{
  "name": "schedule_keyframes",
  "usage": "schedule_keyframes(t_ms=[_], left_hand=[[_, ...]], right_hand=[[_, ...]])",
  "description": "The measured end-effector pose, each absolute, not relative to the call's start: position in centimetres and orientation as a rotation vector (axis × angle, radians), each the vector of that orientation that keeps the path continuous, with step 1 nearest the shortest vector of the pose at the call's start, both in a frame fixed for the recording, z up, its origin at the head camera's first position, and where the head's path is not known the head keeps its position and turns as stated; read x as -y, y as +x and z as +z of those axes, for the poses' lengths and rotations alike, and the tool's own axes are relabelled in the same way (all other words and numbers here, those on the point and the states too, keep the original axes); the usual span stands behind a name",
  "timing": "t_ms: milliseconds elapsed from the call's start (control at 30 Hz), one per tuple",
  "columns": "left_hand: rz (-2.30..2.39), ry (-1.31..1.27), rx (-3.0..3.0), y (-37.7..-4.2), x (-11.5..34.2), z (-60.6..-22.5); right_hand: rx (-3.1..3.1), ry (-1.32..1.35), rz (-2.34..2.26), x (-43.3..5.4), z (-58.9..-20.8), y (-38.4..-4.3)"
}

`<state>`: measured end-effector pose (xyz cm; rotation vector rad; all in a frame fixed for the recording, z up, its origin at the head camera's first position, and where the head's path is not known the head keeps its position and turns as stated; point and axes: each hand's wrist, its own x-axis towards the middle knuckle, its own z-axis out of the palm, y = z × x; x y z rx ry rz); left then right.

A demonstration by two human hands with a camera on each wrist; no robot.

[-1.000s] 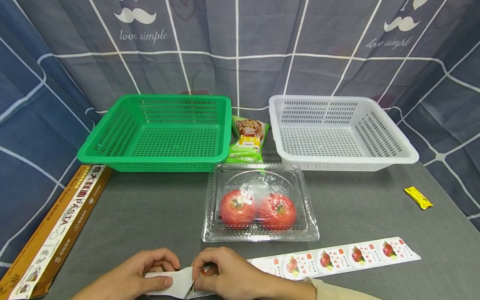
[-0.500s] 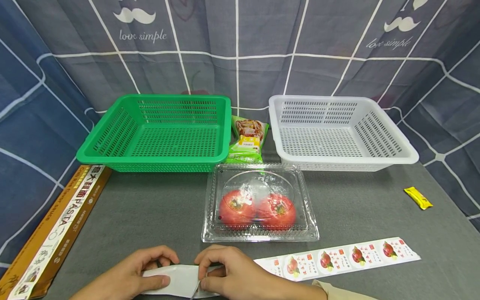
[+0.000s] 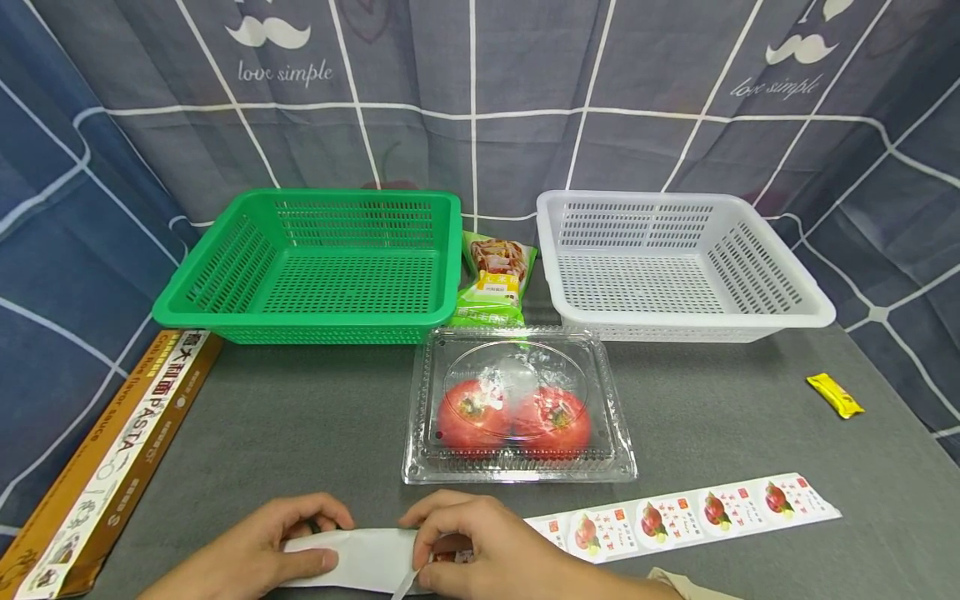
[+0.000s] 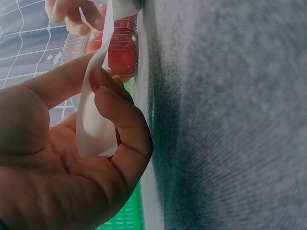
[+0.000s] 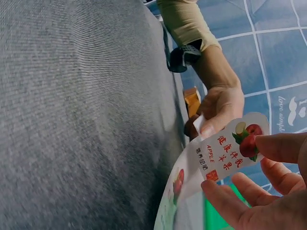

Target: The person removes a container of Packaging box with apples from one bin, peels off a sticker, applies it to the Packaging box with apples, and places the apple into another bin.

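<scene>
At the front of the table my left hand [image 3: 258,542] pinches the bare white end of a sticker strip [image 3: 356,557] between thumb and fingers. In the left wrist view the white strip [image 4: 98,105] curls inside that hand. My right hand [image 3: 487,546] pinches a printed apple sticker [image 5: 230,148], with red apples and red lettering, partly lifted from the strip. The thumb covers one edge of it. The strip's printed length [image 3: 675,518] runs out to the right, bearing several more apple stickers. Behind the hands stands a clear plastic box [image 3: 626,458] with two tomatoes [image 3: 474,417] inside.
A green basket [image 3: 341,320] and a white basket [image 3: 697,320] stand at the back, a green food packet [image 3: 495,283] between them. A long pasta box [image 3: 123,458] lies along the left edge. At the right lies a small yellow packet [image 3: 835,395]. A checked curtain [image 3: 525,67] hangs behind.
My right hand has moved right along the strip, peeling the sticker up and baring more white backing. My left hand has shifted slightly left, still gripping the strip's end.
</scene>
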<state>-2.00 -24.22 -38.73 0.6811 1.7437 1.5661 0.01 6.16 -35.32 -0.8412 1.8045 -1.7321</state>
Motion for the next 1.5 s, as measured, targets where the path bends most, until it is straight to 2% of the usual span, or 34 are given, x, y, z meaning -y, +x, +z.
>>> schedule_keyframes(t_ms=[167,600,867,1033,1333,1500], left_hand=[[1.549,0.693,-1.802,-2.0,24.3,-38.9],[1.396,0.826,-2.246,-1.7,24.4,-39.0],[1.283,0.738,-2.352,-1.7,24.2,-38.8],[1.248,0.838,-2.452,-1.5,24.1,-38.9],[1.173,0.844,-2.507,-1.5,24.1,-39.0],[1.019,0.733,-2.648,-1.4,23.4,-38.3]], right_hand=[[-1.832,-0.885,-1.746,-6.8,-34.9,0.0],[-1.867,-0.752,-1.892,-8.7,-33.4,-0.4],[-2.033,-0.696,-1.990,-10.7,-31.6,-1.6],[-2.195,-0.680,-2.032,-12.0,-30.5,-2.9],[-2.588,-0.542,-1.806,-13.3,-30.3,-5.8],[-2.726,-0.548,-1.652,-13.4,-30.5,-6.7]])
